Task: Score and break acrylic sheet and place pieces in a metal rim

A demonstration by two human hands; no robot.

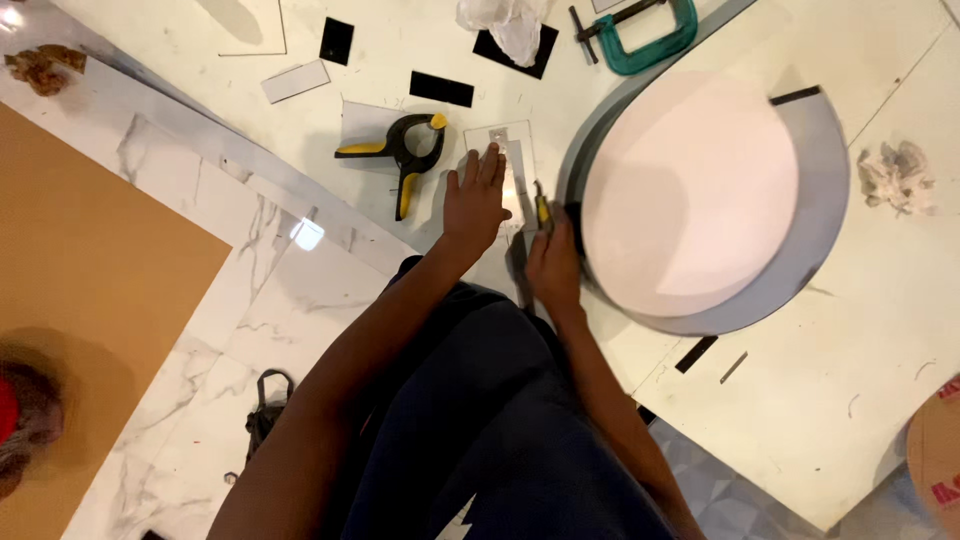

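Blade tip of the yellow-handled knife (542, 212) lost behind the right hand (553, 265), fist wrapped tight round its handle just beside the grey-rimmed round panel (700, 200). Edges of the small clear sheet (505, 160) faint against the white board (850, 380), hard to trace. Left hand (474, 200) flat on that sheet, fingers straight and pressed together, pinning it down, forearm stretched forward. Black-and-yellow spring clamp (405, 155) just left; green C-clamp (645, 35) partly cut off at top.

You are in a makeshift workshop set up on a marble-patterned floor (250, 290): a green C-clamp (645, 35), a black-and-yellow spring clamp (405, 150), cut sheet offcuts (295, 80), a brown board (90, 300) and a large white panel (850, 330) surround you.
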